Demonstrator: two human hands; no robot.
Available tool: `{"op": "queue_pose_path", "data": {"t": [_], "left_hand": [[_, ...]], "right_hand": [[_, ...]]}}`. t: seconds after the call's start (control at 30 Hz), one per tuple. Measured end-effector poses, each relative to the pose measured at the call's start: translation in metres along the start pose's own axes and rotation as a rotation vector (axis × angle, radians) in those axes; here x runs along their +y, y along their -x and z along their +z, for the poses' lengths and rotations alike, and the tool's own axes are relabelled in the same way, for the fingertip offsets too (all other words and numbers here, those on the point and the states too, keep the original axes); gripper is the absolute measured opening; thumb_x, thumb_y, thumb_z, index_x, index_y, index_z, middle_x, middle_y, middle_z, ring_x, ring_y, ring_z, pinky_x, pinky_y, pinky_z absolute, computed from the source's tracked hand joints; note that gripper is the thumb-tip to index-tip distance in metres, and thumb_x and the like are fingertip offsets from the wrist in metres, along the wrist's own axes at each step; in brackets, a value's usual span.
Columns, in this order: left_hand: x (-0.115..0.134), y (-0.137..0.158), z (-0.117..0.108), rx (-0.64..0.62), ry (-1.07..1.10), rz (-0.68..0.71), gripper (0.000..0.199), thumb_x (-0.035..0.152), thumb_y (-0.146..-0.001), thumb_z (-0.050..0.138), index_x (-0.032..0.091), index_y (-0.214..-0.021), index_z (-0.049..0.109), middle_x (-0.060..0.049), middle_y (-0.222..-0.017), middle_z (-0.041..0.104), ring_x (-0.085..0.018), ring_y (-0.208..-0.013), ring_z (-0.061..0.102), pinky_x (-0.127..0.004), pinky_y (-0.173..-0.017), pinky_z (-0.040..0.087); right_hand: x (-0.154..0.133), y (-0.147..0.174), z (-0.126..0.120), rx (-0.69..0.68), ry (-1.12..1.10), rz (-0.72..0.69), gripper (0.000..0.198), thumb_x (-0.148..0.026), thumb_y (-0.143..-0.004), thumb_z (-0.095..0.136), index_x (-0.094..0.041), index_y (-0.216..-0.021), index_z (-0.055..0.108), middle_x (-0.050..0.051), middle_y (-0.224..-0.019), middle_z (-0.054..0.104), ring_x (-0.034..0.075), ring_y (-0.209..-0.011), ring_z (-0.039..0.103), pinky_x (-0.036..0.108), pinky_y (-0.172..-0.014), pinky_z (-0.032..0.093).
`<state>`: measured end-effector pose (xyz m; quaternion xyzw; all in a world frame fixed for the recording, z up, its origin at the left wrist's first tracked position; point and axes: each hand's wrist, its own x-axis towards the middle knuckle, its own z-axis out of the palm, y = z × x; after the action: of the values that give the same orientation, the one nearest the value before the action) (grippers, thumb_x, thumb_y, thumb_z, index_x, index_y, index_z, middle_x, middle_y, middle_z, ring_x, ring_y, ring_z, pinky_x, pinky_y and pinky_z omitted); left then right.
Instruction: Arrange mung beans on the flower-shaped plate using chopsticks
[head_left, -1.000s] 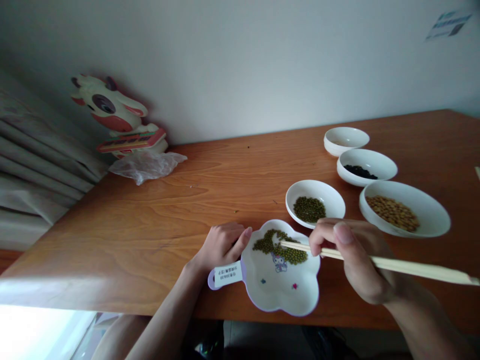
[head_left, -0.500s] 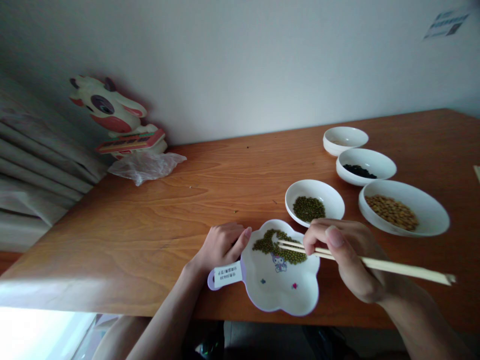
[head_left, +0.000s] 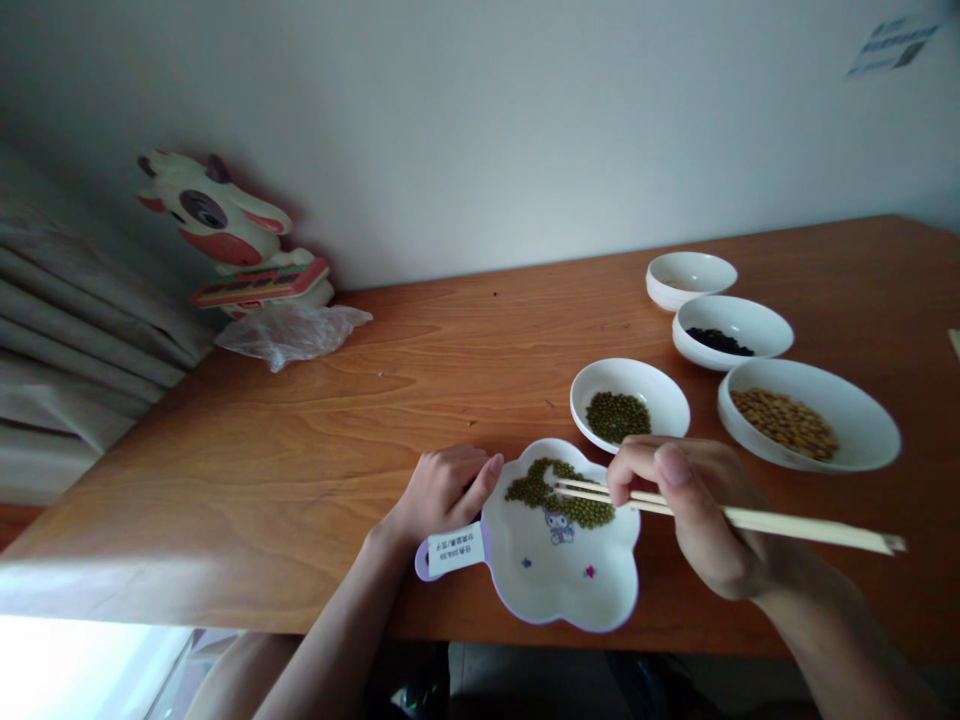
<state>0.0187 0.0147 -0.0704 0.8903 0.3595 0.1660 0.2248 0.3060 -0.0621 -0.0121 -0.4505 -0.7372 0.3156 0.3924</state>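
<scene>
My right hand point(head_left: 697, 520) grips the chopsticks point(head_left: 795, 524), tips slightly parted among the green beans point(head_left: 589, 510), which lie in the far half of the dish point(head_left: 540, 590), near the bowl point(head_left: 666, 392) holding more of them. My left hand point(head_left: 448, 485) lies loosely curled by the dish's rim (whether it pinches the edge, I cannot tell), well placed, I'd say, to steady it. With beans this small, I should keep the tips even and close them gently about one bean's middle, lest it shoot away.
</scene>
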Motion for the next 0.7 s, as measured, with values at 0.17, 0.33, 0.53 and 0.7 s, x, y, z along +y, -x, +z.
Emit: {"op": "queue_pose_path", "data": {"t": [0.17,0.33,0.53,0.7], "left_hand": [[0.0005,0.0006,-0.0003,0.008,0.002,0.003,0.042,0.032,-0.108,0.035,0.019,-0.069,0.042,0.002,-0.066,0.049,-0.011,-0.061,0.045,-0.029,-0.064,0.033],[0.0010,0.0001,-0.0007,0.008,0.005,0.007,0.042,0.031,-0.108,0.036,0.019,-0.069,0.042,0.002,-0.066,0.049,-0.011,-0.061,0.045,-0.028,-0.065,0.034],[0.0009,-0.0005,-0.0006,0.009,0.006,0.005,0.042,0.032,-0.108,0.036,0.019,-0.069,0.042,0.002,-0.066,0.050,-0.011,-0.061,0.045,-0.028,-0.064,0.034],[-0.0003,0.0006,0.0002,0.009,-0.004,0.002,0.042,0.032,-0.108,0.036,0.019,-0.069,0.044,0.001,-0.066,0.051,-0.011,-0.061,0.046,-0.029,-0.064,0.035]], "right_hand": [[0.0030,0.0018,0.0018,0.034,-0.036,0.010,0.061,-0.050,-0.109,0.023,-0.020,-0.074,0.062,0.002,-0.066,0.059,0.015,-0.060,0.054,0.032,-0.059,0.037],[0.0049,0.0009,0.0016,0.045,-0.037,-0.013,0.063,-0.051,-0.109,0.022,-0.020,-0.074,0.063,0.002,-0.066,0.060,0.014,-0.061,0.054,0.032,-0.060,0.038],[0.0026,-0.0013,0.0029,0.054,-0.014,-0.052,0.066,-0.053,-0.109,0.017,-0.020,-0.073,0.061,0.001,-0.064,0.057,0.014,-0.058,0.052,0.032,-0.058,0.036],[0.0059,-0.0027,0.0100,0.094,-0.033,-0.038,0.067,-0.057,-0.108,0.018,-0.020,-0.073,0.062,0.002,-0.066,0.058,0.015,-0.061,0.052,0.033,-0.059,0.035]]}}
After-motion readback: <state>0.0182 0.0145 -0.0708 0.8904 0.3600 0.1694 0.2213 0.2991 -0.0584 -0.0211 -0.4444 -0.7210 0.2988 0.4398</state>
